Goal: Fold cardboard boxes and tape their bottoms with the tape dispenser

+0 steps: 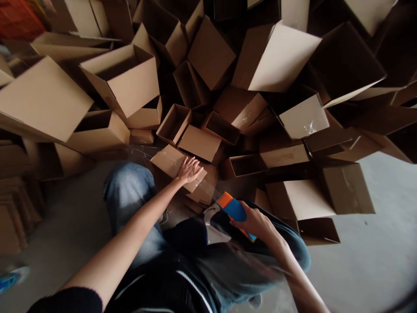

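Observation:
My left hand (189,170) lies flat with fingers spread on top of a small closed cardboard box (169,157) in front of my knees. A blue and orange tape dispenser (235,210) is gripped in my right hand (256,221), to the right of that box and above my leg. A faint clear strip, seemingly tape (211,189), runs between the box and the dispenser. Another small carton (200,142) sits just beyond the box under my left hand.
Open cardboard boxes (133,82) are heaped in front of me, with more cartons (347,191) at the right on the grey floor (384,239). Flattened cardboard (13,221) is stacked at the left. Part of a blue shoe (11,280) shows at the lower left edge.

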